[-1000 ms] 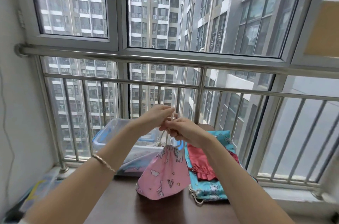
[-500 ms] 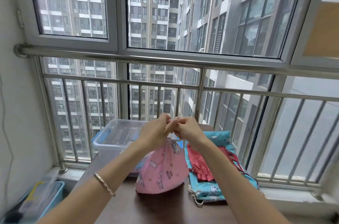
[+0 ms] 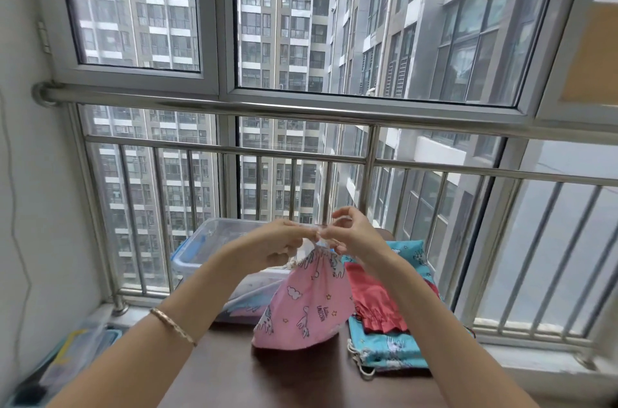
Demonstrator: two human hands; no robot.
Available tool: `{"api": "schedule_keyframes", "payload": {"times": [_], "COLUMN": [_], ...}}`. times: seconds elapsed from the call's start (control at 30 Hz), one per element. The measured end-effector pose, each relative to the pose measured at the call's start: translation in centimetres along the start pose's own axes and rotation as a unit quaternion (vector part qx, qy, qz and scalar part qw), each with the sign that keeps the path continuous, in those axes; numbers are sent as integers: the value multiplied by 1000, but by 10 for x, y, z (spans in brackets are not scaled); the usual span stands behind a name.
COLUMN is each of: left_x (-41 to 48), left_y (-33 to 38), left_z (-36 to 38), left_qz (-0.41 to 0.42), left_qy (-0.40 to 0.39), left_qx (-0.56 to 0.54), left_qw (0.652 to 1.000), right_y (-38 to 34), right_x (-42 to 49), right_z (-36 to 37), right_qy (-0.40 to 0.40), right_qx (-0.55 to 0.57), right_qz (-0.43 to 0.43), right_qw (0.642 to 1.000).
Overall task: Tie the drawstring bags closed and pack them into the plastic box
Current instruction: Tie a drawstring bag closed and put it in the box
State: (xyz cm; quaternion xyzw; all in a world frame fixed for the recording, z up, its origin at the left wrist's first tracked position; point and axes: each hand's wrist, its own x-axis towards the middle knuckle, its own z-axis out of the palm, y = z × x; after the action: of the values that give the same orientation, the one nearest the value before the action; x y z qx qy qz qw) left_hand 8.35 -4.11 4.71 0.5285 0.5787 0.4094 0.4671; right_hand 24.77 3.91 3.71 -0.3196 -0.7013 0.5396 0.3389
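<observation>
The left hand (image 3: 274, 247) and right hand (image 3: 354, 237) are meeting fingertip to fingertip above the pink drawstring bag (image 3: 304, 307). Each hand is pinching the drawstring (image 3: 295, 261) at the gathered neck with its fingers curled. The right hand's spare fingers are arching upward. The bag is hanging from this grip, and its base is resting on the dark table (image 3: 267, 381). A bracelet (image 3: 174, 325) is sitting on the left wrist.

At 10 o'clock from the bag, the clear plastic box (image 3: 207, 240) is standing open, with printed fabric lying inside it. At 3 o'clock, a red bag (image 3: 378, 304) is lying on top of a blue printed bag (image 3: 394, 347). Both are lying flat on the table, just beside the pink bag.
</observation>
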Motion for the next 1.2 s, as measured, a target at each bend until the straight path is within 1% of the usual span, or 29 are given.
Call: {"api": "schedule_keyframes", "payload": {"times": [0.07,0.1,0.17,0.2,0.27,0.33,0.4,0.53,0.6,0.63,0.7,0.73,0.77,0.83,0.87,0.93,1.0,1.07,1.13,1.17,1.2], "left_x": [0,1,0,-1,-2,-3,-3,-2,-3,-3,-4,-6,-6,-8,-10,-11,-12,-14,-16,-17,-20], "left_y": [-1,-1,-1,-1,0,2,2,1,-1,-2,-3,-3,-2,-2,-1,-1,-1,-3,-11,-16,-20], "left_z": [-1,-1,1,1,0,-2,-3,-3,-3,-3,-2,-1,-1,-4,-4,-3,-4,-11,-25,-32,-36], "left_qz": [5,6,1,-2,-6,-2,11,68,72,70,72,75,79,85,89,98,110,110,102,99,96], "left_qy": [-25,-36,-57,-61,-50,-15,22,78,76,70,71,75,80,93,99,108,121,146,193,216,226], "left_qx": [-34,-31,-6,5,32,95,144,137,136,134,135,132,126,116,116,129,142,152,138,135,140], "left_qw": [999,999,998,998,998,995,989,985,985,986,986,985,986,985,984,981,976,971,966,962,959], "right_y": [1,2,4,5,5,7,12,13,7,5,3,3,3,5,7,13,17,20,25,28,30], "right_x": [-1,-1,0,0,0,1,2,4,4,6,7,8,9,10,9,4,2,1,1,2,2], "right_z": [-1,0,0,0,-1,-1,-1,-4,-5,-6,-5,-4,-3,-5,-6,-2,0,-6,-19,-23,-26], "right_qy": [-44,-53,-39,-34,-55,-92,-112,-167,-203,-207,-181,-148,-103,-35,-19,-21,-15,-1,23,33,38], "right_qx": [-87,-123,-153,-149,-115,-62,-22,20,0,-9,14,56,124,282,320,338,371,436,491,497,485], "right_qz": [-29,-45,-67,-62,-29,-10,-11,1,10,18,12,4,12,71,102,143,152,141,139,144,154], "right_qw": [995,990,985,986,991,994,993,986,979,978,983,987,987,956,942,930,916,889,860,855,860]}}
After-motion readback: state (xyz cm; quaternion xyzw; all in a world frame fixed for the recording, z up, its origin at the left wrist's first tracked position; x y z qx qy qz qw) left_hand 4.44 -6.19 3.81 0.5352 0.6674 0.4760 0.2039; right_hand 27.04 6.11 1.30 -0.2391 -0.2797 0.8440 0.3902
